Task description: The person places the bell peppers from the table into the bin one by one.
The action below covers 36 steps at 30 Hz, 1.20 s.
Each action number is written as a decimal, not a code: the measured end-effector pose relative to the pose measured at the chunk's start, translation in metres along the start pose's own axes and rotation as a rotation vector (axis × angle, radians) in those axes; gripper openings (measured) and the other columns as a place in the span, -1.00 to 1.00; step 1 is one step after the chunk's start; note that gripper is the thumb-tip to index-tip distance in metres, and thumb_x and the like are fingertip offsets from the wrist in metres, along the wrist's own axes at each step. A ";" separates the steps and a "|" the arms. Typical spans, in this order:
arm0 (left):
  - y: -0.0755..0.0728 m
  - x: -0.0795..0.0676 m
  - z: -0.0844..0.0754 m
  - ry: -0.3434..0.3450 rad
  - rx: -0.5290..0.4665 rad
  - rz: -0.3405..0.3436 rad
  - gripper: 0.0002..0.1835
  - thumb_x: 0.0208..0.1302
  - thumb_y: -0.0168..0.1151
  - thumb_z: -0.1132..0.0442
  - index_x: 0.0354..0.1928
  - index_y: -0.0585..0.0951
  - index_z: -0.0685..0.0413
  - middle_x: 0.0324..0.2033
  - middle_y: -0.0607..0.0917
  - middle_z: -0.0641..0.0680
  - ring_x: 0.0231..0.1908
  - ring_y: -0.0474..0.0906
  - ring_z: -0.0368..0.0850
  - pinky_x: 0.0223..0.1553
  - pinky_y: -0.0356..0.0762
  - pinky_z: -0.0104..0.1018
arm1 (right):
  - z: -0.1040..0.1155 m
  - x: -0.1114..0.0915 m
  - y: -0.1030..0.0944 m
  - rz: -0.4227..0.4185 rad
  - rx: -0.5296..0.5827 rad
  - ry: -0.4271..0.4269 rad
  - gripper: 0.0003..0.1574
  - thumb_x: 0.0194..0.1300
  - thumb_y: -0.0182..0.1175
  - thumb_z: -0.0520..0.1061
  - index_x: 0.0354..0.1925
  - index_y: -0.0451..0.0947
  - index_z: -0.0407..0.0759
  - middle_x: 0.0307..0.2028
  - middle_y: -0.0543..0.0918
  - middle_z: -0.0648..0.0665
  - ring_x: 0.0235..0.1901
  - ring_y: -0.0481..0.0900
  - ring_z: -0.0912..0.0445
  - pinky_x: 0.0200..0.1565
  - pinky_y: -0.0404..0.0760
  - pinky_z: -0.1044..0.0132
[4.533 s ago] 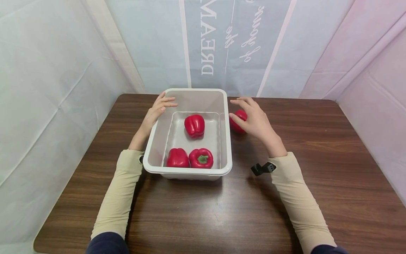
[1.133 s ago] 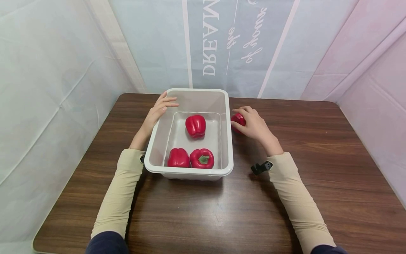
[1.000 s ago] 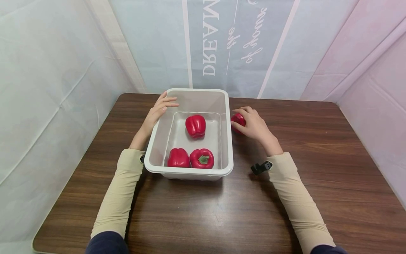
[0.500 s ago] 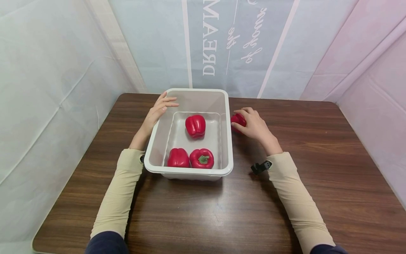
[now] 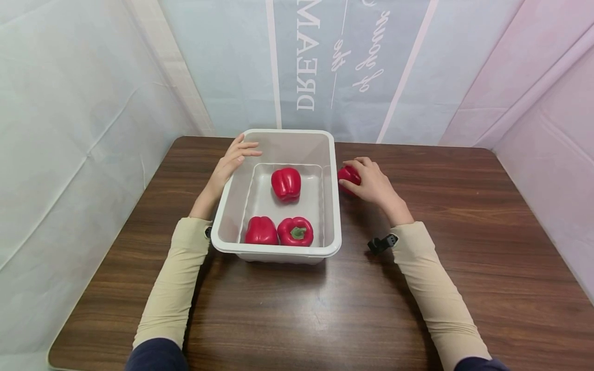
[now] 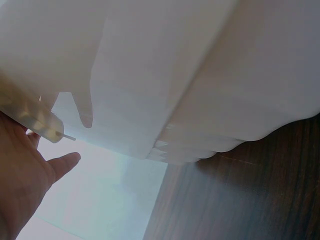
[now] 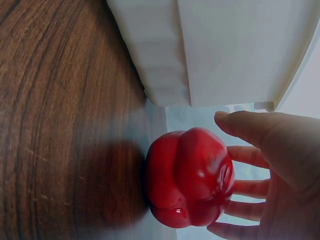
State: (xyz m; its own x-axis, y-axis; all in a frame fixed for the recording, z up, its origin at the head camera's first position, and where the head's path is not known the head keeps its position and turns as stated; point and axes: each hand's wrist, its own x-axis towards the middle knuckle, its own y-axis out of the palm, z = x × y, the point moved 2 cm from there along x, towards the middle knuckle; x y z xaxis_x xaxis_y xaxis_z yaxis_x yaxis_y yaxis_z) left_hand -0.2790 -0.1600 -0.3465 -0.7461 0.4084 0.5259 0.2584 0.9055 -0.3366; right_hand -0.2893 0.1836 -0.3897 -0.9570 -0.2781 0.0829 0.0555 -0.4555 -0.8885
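Note:
In the head view a white plastic tub [image 5: 328, 206] stands on the table with three red bell peppers inside: one pepper [image 5: 285, 184] near the middle, one [image 5: 261, 230] at the front left, and one [image 5: 295, 231] showing its green stem. My left hand [image 5: 226, 167] rests along the tub's left rim, fingers straight over the inside. Outside the right wall sits another red bell pepper [image 7: 187, 175] on the tabletop. Over it reaches my right hand [image 5: 373, 180], fingers loosely bent against its top and far side. The right wrist view shows the thumb [image 7: 240, 122] apart from this pepper.
Under everything is a dark wood-grain table [image 5: 287, 314]. A pale blue printed cloth [image 5: 232, 67] hangs behind it, with white cloth walls at both sides. A small black device [image 5: 382, 244] hangs by the right cuff.
Since the oldest frame my right hand has come down onto the pepper outside the tub. Over the last second that pepper has turned slightly under the fingers. The left hand stays put.

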 end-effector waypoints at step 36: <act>-0.001 0.000 0.000 -0.019 0.001 -0.002 -0.61 0.24 -0.27 0.47 -0.04 0.46 0.61 0.12 0.34 0.54 0.38 -0.22 0.31 0.37 -0.34 0.05 | -0.007 0.004 0.012 -0.019 0.007 0.008 -0.16 0.15 0.25 0.09 0.33 0.20 -0.03 0.25 0.22 -0.31 0.16 0.25 -0.22 0.00 0.47 -0.19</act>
State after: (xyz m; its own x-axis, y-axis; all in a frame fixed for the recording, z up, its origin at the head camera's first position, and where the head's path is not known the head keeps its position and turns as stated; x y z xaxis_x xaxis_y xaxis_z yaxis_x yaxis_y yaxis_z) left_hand -0.2790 -0.1604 -0.3460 -0.7579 0.4047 0.5118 0.2563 0.9060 -0.3368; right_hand -0.2948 0.1828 -0.4033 -0.9601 -0.2627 0.0961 0.0392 -0.4664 -0.8837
